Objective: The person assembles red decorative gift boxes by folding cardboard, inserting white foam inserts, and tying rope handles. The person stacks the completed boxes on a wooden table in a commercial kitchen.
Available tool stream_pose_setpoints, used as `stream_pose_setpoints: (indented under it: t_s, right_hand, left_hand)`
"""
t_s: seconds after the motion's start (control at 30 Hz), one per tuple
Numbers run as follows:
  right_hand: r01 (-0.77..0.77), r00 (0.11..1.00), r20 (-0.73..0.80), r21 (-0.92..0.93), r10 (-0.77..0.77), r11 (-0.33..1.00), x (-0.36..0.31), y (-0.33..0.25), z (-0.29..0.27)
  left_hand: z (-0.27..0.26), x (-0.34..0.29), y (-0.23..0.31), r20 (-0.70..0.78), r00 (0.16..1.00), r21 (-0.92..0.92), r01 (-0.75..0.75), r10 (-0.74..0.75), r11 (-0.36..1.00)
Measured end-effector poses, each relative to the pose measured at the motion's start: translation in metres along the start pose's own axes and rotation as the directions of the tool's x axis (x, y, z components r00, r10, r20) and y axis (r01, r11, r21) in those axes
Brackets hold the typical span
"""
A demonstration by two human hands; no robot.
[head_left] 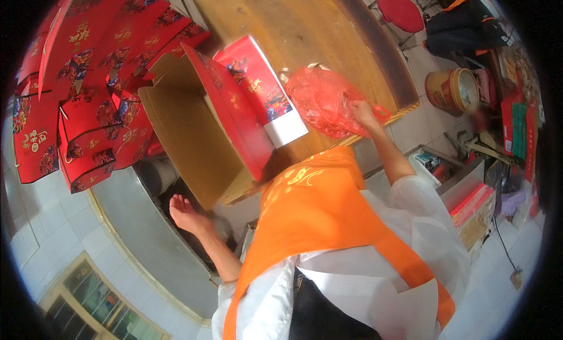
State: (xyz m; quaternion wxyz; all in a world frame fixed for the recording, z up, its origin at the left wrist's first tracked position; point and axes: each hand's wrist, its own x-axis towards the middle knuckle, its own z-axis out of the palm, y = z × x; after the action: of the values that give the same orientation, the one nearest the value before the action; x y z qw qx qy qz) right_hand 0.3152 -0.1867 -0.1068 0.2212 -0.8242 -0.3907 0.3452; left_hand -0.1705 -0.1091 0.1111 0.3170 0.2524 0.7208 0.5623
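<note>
Your right hand (362,112), right of centre, pinches the red plastic bag (326,99) on the tabletop (305,23); your left hand (186,215) lies flat and empty under the open cardboard box (199,129).

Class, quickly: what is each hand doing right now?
Left hand: open, holding nothing, under the open cardboard box.
Right hand: closed on the red plastic bag.

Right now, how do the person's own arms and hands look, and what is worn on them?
Both forearms are bare. The left hand and right hand wear no gloves, and no rings or watch show. Loose white sleeves are pushed up to about the elbows. A bright orange apron with a pale printed pattern covers the chest between the arms.
</note>
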Motion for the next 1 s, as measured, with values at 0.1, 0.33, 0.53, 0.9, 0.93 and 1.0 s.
stream_pose_setpoints:
  t_s: [0.1, 0.33, 0.53, 0.9, 0.93, 1.0]
  right_hand:
    - [-0.146, 0.989, -0.051, -0.084, 0.142, 0.986, 0.026, -0.008, 0.025]
    - [-0.067, 0.997, 0.041, -0.046, 0.069, 0.997, 0.035, -0.001, 0.019]
    - [-0.145, 0.989, 0.096, 0.549, 0.109, 0.823, -0.019, -0.068, -0.051]
    - [0.6, 0.644, 0.169, 0.494, -0.746, 0.629, -0.153, -0.223, -0.073]
    - [0.602, 0.644, 0.211, 0.454, -0.735, 0.657, -0.156, -0.214, -0.06]
    - [0.577, 0.66, 0.309, 0.374, -0.684, 0.726, -0.16, -0.204, -0.05]
  left_hand:
    - [0.01, -0.013, 0.019, 0.045, 0.994, 0.018, -0.105, 0.104, 0.994]
    - [0.025, -0.038, 0.043, 0.106, 0.973, 0.031, -0.208, 0.203, 0.978]
    - [0.061, -0.085, 0.071, 0.259, 0.923, 0.031, -0.303, 0.285, 0.953]
    - [0.145, -0.177, 0.051, 0.912, 0.001, 0.37, 0.433, -0.411, 0.822]
    - [0.15, -0.174, 0.046, 0.905, 0.051, 0.342, 0.504, -0.423, 0.793]
    - [0.156, -0.167, 0.058, 0.889, 0.19, 0.248, 0.563, -0.416, 0.788]
